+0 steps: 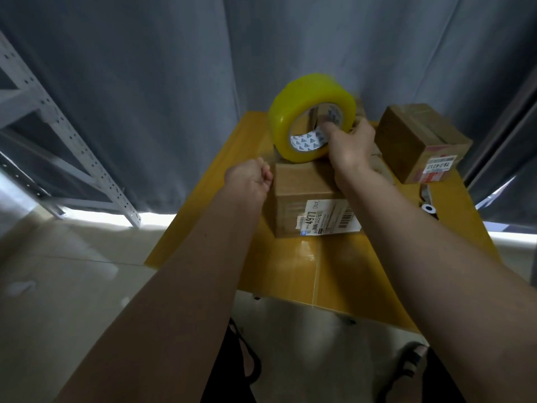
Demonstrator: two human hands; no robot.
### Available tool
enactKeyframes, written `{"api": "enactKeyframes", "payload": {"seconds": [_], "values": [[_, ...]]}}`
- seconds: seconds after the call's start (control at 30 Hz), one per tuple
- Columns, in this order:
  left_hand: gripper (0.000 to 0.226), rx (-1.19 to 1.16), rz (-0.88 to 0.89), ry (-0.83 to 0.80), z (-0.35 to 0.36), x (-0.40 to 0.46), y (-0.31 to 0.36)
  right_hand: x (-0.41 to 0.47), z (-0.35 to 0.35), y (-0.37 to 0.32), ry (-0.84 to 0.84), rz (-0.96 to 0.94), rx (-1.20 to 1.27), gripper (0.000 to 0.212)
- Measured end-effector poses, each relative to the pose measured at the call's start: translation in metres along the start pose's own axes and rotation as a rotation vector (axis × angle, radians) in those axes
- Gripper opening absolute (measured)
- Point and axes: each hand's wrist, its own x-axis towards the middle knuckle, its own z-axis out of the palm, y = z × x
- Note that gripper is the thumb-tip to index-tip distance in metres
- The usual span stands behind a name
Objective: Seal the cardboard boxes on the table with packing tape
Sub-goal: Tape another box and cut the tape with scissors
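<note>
A brown cardboard box (302, 196) with a white shipping label on its near side stands in the middle of the small yellow table (293, 274). My right hand (350, 146) holds a big roll of yellow packing tape (312, 113) above the box's far end, with fingers hooked through the core. My left hand (250, 181) is curled against the box's upper left edge; whether it pinches a tape end cannot be made out. A second cardboard box (418, 141) sits at the table's far right.
Grey curtains (174, 82) hang close behind the table. A white perforated metal rack (58, 135) stands at the left. A small white roll (429, 209) lies near the table's right edge. Pale floor tiles surround the table, and my sandalled foot (412, 362) is below.
</note>
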Motion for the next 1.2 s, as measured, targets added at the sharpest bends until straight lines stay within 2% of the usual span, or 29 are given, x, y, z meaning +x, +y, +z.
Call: {"api": "enactKeyframes", "payload": {"seconds": [0.1,0.3,0.5,0.67,1.03,1.2], "values": [[0.028,0.021,0.003,0.027,-0.002,-0.001,-0.009,-0.004,0.0,-0.002,-0.017,-0.014,-0.031,0.014],[0.035,0.102,0.07,0.066,0.006,0.001,-0.007,-0.002,-0.002,-0.005,0.001,0.002,0.002,0.025],[0.027,0.038,0.071,0.126,0.004,0.001,-0.013,-0.003,-0.001,-0.005,0.003,-0.036,-0.064,0.019],[0.027,-0.006,0.058,0.095,0.002,0.006,-0.011,0.0,0.001,-0.002,-0.036,-0.063,-0.106,0.019],[0.03,0.084,0.013,0.052,-0.005,0.021,-0.014,0.002,0.003,0.004,-0.055,-0.096,-0.16,0.01],[0.011,0.293,-0.019,-0.031,-0.005,0.017,-0.026,0.005,0.003,0.005,-0.054,-0.086,-0.15,0.018]]}}
